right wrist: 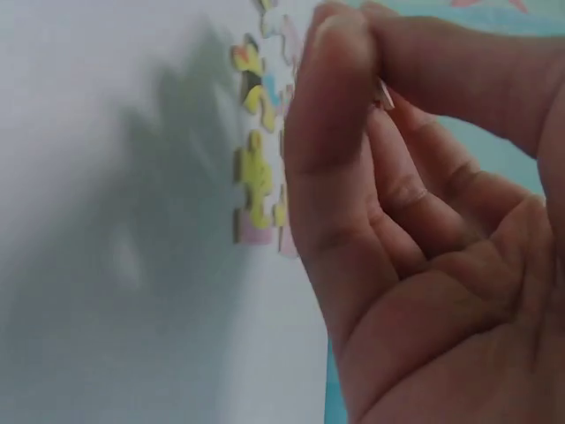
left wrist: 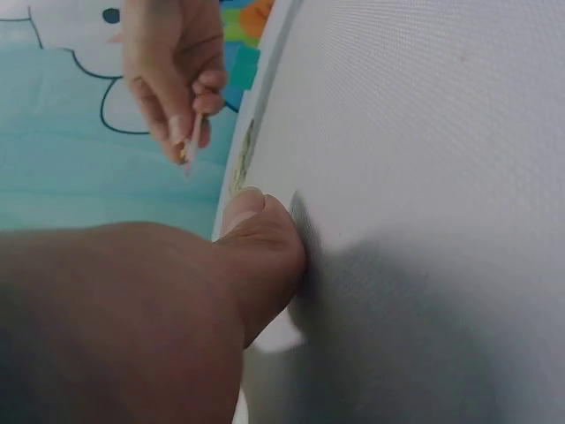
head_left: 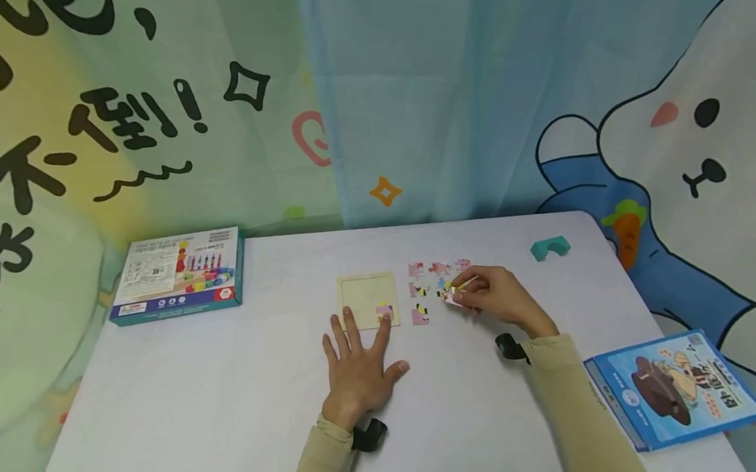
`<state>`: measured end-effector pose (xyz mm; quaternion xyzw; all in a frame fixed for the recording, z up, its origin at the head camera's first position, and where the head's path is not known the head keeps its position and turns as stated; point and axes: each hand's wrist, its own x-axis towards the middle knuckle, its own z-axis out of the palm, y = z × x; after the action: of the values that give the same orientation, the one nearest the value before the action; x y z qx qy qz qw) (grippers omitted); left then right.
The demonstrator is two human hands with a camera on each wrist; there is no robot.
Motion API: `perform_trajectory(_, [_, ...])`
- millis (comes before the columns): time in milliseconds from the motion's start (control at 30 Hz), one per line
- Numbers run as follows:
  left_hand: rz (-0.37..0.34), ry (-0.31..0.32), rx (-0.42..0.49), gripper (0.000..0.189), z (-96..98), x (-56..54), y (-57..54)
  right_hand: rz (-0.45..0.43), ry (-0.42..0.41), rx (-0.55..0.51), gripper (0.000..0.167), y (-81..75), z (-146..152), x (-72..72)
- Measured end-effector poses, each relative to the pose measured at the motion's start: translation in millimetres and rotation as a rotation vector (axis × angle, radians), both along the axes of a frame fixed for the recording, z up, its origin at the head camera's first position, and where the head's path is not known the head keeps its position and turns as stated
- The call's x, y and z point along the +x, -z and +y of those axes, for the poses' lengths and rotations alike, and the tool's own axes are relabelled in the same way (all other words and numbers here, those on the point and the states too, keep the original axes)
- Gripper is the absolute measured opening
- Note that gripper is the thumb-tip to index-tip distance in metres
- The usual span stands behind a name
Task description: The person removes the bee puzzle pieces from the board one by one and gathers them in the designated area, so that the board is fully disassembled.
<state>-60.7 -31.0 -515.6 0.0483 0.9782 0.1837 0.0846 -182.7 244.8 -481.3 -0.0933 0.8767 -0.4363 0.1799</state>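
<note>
In the head view my left hand (head_left: 357, 370) lies with fingers spread over the near edge of a pale wooden puzzle tray (head_left: 355, 282). Its index fingertip rests at a pink puzzle piece set in the tray's near right corner. My right hand (head_left: 495, 295) is over the right side of the loose pieces and pinches a puzzle piece between thumb and fingers. Edge-on, that thin piece (left wrist: 195, 134) shows in the left wrist view; the fingers hide most of it in the right wrist view. Loose jigsaw pieces (head_left: 420, 314), pink, yellow and black, lie right of the tray.
A toy box (head_left: 178, 273) lies at the table's back left. Toward the back right sits a green arch-shaped block (head_left: 550, 246). A blue box (head_left: 677, 388) lies at the right edge, beyond my right forearm. Behind the white table hangs a printed curtain (head_left: 413, 107).
</note>
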Motion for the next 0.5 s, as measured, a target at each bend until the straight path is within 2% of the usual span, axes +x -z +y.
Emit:
perform_trajectory(267, [-0.012, -0.002, 0.062, 0.082, -0.6, 1.4, -4.3, 0.006, -0.042, 0.06, 0.028, 5.7, 6.7, 8.0])
perform_trajectory(500, [-0.007, -0.007, 0.058, 0.082, -0.7, 1.2, -4.3, 0.019, -0.052, 0.029, 0.025, 12.1, 5.4, 12.1])
